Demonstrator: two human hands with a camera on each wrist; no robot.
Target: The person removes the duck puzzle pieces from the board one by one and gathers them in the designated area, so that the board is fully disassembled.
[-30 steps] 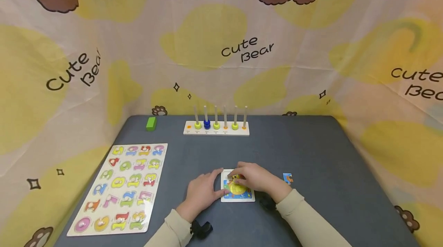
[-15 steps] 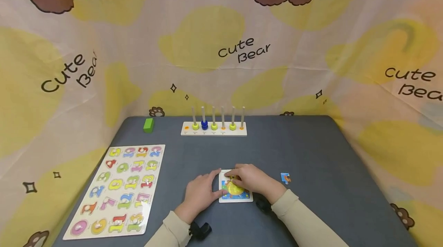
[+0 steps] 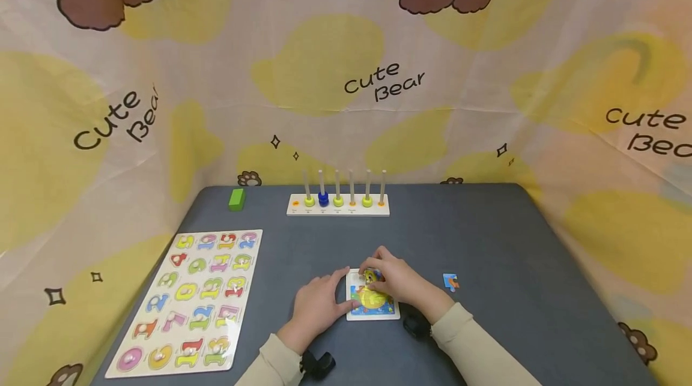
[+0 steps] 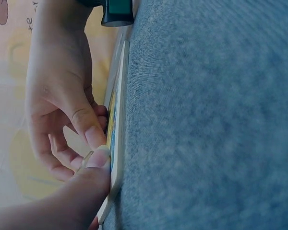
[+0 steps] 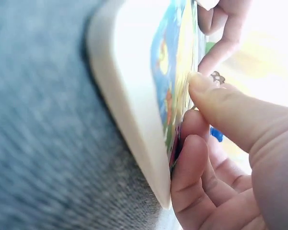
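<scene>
A white-framed puzzle board (image 3: pixel 373 317) with a yellow and blue picture lies flat at the front middle. My left hand (image 3: pixel 319 305) rests at its left side, thumb on the picture and index finger at the upper left corner, both fairly straight. Over the upper part of the board, my right hand (image 3: pixel 397 278) has thumb and index finger bent together. A thin-edged puzzle piece (image 4: pixel 87 160) shows at those fingertips in the left wrist view, mostly hidden. The right wrist view shows my right thumb and curled fingers close against the picture, beside the white frame (image 5: pixel 129 72).
A loose blue and orange puzzle piece (image 3: pixel 450 281) lies right of the board. The number board (image 3: pixel 236 314) is at the left. Behind stand a green block (image 3: pixel 236 200) and a white peg stand (image 3: pixel 337 214) with rings. Patterned cloth walls surround the table.
My right index knuckle has risen and the fingers have shifted slightly on the board, baring more of the picture's top. My left hand has hardly moved against the board.
</scene>
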